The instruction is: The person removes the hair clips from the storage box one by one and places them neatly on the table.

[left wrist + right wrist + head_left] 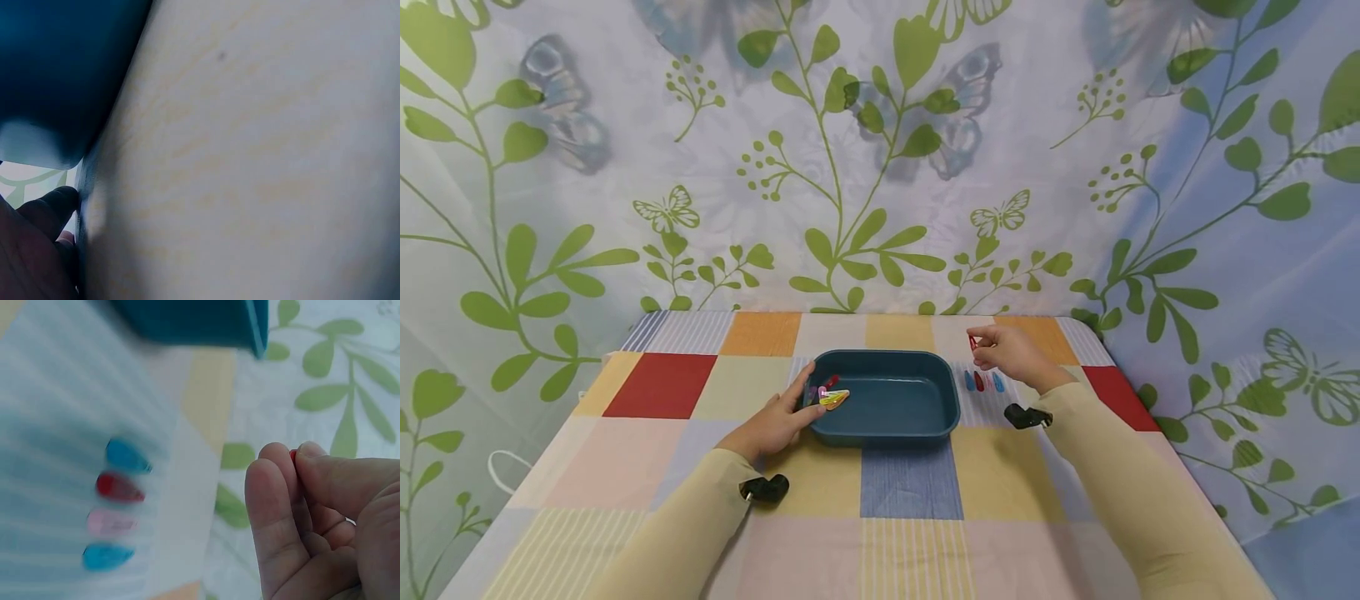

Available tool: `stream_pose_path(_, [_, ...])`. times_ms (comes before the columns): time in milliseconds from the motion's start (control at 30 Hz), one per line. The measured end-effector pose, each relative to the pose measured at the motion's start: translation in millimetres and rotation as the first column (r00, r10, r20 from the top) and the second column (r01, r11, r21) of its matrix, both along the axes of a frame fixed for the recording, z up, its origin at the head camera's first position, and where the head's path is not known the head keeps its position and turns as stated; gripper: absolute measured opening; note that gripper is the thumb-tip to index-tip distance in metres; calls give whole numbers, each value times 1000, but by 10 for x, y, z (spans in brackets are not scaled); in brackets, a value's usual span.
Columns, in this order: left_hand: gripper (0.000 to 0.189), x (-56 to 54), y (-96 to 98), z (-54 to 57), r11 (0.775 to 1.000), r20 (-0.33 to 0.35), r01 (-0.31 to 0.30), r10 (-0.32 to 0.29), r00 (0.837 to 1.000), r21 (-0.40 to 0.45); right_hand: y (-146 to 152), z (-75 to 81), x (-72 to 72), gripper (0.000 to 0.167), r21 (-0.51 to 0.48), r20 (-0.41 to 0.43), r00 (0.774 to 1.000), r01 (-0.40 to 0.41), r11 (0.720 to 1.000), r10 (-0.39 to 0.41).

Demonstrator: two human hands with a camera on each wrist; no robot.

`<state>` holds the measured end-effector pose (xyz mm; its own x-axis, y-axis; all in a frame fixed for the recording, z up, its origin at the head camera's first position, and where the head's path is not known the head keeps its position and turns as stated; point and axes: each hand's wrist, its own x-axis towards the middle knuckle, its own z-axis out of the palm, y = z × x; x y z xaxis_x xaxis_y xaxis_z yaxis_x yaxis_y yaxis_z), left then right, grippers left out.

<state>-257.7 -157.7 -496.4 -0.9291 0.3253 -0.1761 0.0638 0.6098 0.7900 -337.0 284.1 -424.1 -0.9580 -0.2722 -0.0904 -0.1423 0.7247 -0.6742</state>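
A red snap hair clip [973,341] is pinched between the thumb and fingertips of my right hand [1011,354], raised over the table right of the tray. In the right wrist view only a bit of red [293,455] shows between the fingertips. Below that hand lie a row of hair clips: blue [127,455], red [119,487], pink [111,522] and another blue [107,556]. My left hand [775,425] rests against the left end of the dark teal tray [887,440], fingers extended. Inside that end lie several clips, including a yellow one [833,399] and a red one [832,381].
A patchwork-patterned cloth [910,550] covers the table. Behind and at the sides hang curtains [865,167] printed with leaves and butterflies. A white cord [501,475] loops by the table's left edge.
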Motion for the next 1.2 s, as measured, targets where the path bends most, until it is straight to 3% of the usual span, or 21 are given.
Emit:
stream_pose_path(467, [85, -9, -8, -32, 1000, -13, 14, -13, 1000, 5, 455, -238, 11, 52, -4, 58, 994, 98, 995, -97])
stream_pose_path(767, [86, -2, -4, -19, 1000, -22, 24, -23, 999, 13, 605, -391, -9, 51, 92, 80, 984, 153, 984, -161])
stream_pose_path(1200, [84, -4, 6, -11, 1000, -21, 20, -20, 1000, 16, 618, -542, 35, 46, 184, 31, 987, 147, 972, -155])
